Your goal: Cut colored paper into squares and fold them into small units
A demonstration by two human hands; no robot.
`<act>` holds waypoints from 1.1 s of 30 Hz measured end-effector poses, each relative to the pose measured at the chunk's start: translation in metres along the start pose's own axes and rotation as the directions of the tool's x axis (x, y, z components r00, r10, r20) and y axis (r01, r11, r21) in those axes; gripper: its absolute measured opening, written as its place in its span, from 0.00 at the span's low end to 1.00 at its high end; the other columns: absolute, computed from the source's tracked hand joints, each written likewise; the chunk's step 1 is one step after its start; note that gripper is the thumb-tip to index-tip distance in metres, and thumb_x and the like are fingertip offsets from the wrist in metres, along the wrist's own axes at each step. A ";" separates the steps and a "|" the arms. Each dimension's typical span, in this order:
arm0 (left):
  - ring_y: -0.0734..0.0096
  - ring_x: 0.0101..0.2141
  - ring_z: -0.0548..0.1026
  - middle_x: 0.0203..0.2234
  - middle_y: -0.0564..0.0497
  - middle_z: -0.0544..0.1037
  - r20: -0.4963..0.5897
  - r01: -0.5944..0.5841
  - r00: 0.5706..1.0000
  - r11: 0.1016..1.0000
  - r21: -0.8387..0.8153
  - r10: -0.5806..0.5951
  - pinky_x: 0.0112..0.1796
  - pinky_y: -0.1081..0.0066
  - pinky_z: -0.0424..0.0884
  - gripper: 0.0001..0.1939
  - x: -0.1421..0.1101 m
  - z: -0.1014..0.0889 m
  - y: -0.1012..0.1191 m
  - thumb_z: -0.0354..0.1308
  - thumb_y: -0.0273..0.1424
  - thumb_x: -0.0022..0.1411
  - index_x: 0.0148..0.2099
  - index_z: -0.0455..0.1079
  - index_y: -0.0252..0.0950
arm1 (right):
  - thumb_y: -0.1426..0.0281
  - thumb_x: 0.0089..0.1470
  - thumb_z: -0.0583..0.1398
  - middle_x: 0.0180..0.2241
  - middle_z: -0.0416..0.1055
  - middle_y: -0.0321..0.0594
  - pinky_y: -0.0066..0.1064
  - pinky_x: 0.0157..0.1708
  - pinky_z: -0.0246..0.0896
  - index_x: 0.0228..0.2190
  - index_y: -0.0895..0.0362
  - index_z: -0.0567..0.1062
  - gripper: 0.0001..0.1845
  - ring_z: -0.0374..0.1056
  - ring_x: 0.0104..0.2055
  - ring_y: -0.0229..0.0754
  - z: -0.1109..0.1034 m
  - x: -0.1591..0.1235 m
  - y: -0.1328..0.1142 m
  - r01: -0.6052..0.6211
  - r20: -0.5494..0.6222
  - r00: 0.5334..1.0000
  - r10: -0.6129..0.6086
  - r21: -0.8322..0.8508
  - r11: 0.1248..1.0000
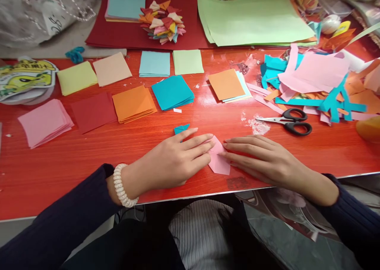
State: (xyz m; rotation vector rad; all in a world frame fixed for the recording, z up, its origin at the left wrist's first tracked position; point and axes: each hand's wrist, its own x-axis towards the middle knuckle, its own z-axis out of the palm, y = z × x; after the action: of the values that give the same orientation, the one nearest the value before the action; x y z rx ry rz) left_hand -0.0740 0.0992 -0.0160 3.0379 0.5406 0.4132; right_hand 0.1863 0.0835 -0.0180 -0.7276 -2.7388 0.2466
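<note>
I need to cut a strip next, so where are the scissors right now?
In the head view the scissors lie on the red table to the right, just beyond the right hand and below the heap of paper scraps.

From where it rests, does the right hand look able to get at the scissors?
Probably yes: the right hand lies flat on the pink paper, and only bare tabletop separates it from the scissors just beyond.

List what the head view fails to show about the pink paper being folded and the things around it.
- Pink paper: its edges hidden under the left hand and right hand.
- Small teal folded piece: partly behind the left fingers.
- Printed packet: text too small, cut off by the left edge.
- Scrap pile: scraps overlap.
</note>
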 end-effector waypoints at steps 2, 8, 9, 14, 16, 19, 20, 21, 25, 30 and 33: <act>0.62 0.56 0.63 0.53 0.42 0.68 -0.018 -0.006 1.000 1.000 0.026 0.006 0.54 0.56 0.62 0.14 0.001 0.000 0.000 0.43 0.22 0.65 0.48 0.67 0.29 | 0.76 0.57 0.54 0.47 0.70 0.47 0.41 0.46 0.64 0.50 0.58 0.67 0.18 0.62 0.52 0.46 0.002 0.001 -0.001 -0.004 -0.020 1.000 0.004 0.006 1.000; 0.62 0.48 0.71 0.46 0.42 0.74 -0.077 -0.074 0.994 0.992 0.105 0.082 0.50 0.60 0.67 0.10 0.001 -0.001 0.000 0.47 0.21 0.63 0.42 0.70 0.26 | 0.74 0.58 0.54 0.46 0.71 0.45 0.39 0.48 0.64 0.50 0.59 0.66 0.17 0.63 0.53 0.43 0.001 0.007 -0.005 0.005 -0.027 1.000 -0.004 0.060 0.998; 0.62 0.47 0.71 0.44 0.43 0.74 -0.082 -0.084 0.992 0.990 0.115 0.093 0.49 0.61 0.68 0.10 0.001 -0.001 0.000 0.48 0.21 0.63 0.41 0.70 0.26 | 0.74 0.58 0.54 0.45 0.72 0.45 0.39 0.47 0.65 0.49 0.59 0.66 0.17 0.64 0.52 0.43 0.000 0.007 -0.007 0.010 -0.031 0.999 -0.008 0.066 0.998; 0.63 0.44 0.73 0.40 0.43 0.76 -0.066 -0.091 0.993 0.989 0.119 0.099 0.45 0.64 0.71 0.10 0.000 -0.003 0.001 0.49 0.22 0.62 0.42 0.70 0.27 | 0.70 0.55 0.58 0.44 0.73 0.47 0.40 0.47 0.65 0.47 0.62 0.69 0.17 0.66 0.50 0.45 0.002 0.006 -0.016 -0.015 -0.060 0.998 0.016 0.018 1.000; 0.62 0.44 0.73 0.40 0.42 0.76 -0.048 -0.090 0.994 0.989 0.121 0.096 0.45 0.63 0.71 0.11 -0.001 -0.003 0.004 0.49 0.26 0.63 0.44 0.69 0.27 | 0.66 0.53 0.60 0.44 0.73 0.49 0.41 0.48 0.64 0.45 0.64 0.70 0.19 0.66 0.49 0.47 0.003 0.005 -0.022 -0.029 -0.064 0.998 0.027 -0.028 0.999; 0.60 0.44 0.73 0.39 0.42 0.76 -0.057 -0.089 0.993 0.982 0.168 0.100 0.45 0.61 0.72 0.11 -0.002 -0.002 0.009 0.50 0.29 0.63 0.42 0.69 0.27 | 0.59 0.50 0.61 0.44 0.73 0.52 0.43 0.47 0.65 0.42 0.66 0.72 0.24 0.67 0.49 0.51 0.005 0.004 -0.032 -0.026 -0.092 0.996 0.016 -0.107 0.994; 0.59 0.44 0.74 0.39 0.41 0.77 -0.068 -0.088 0.992 0.978 0.191 0.103 0.45 0.62 0.72 0.11 -0.003 -0.002 0.010 0.50 0.29 0.63 0.42 0.69 0.27 | 0.58 0.49 0.61 0.44 0.73 0.53 0.43 0.47 0.65 0.42 0.66 0.72 0.25 0.67 0.49 0.52 0.005 0.004 -0.035 -0.026 -0.100 0.995 0.012 -0.131 0.991; 0.59 0.44 0.74 0.39 0.40 0.77 -0.077 -0.089 0.991 0.973 0.215 0.107 0.45 0.62 0.72 0.10 -0.003 -0.001 0.011 0.51 0.28 0.62 0.41 0.69 0.26 | 0.57 0.49 0.61 0.44 0.73 0.53 0.43 0.46 0.65 0.41 0.65 0.73 0.25 0.67 0.49 0.53 0.006 0.004 -0.037 -0.028 -0.109 0.994 0.011 -0.151 0.988; 0.58 0.44 0.74 0.39 0.38 0.77 -0.084 -0.122 0.985 0.954 0.272 0.150 0.45 0.62 0.72 0.10 -0.004 0.001 0.012 0.52 0.27 0.61 0.41 0.69 0.24 | 0.63 0.49 0.62 0.42 0.74 0.49 0.40 0.45 0.66 0.39 0.63 0.73 0.19 0.69 0.47 0.50 0.008 0.004 -0.040 -0.060 -0.142 0.989 0.035 -0.173 0.983; 0.62 0.43 0.75 0.39 0.41 0.77 -0.097 -0.103 0.986 0.956 0.275 0.134 0.45 0.65 0.73 0.08 -0.003 -0.001 0.010 0.51 0.24 0.61 0.40 0.69 0.27 | 0.73 0.51 0.61 0.41 0.75 0.46 0.40 0.45 0.64 0.39 0.61 0.72 0.11 0.70 0.45 0.47 0.009 0.006 -0.036 -0.076 -0.154 0.987 0.055 -0.138 0.988; 0.62 0.43 0.74 0.39 0.42 0.77 -0.093 -0.101 0.988 0.966 0.237 0.126 0.45 0.64 0.73 0.07 -0.002 -0.002 0.009 0.51 0.24 0.61 0.39 0.70 0.28 | 0.77 0.55 0.56 0.41 0.75 0.45 0.40 0.43 0.63 0.38 0.59 0.72 0.09 0.69 0.45 0.46 0.008 0.009 -0.034 -0.113 -0.152 0.983 0.102 -0.063 0.992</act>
State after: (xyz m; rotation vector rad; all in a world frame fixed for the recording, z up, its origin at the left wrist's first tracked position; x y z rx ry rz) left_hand -0.0736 0.0899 -0.0142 3.2985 0.4497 0.5584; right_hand 0.1606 0.0583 -0.0148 -0.8778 -2.5823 0.1132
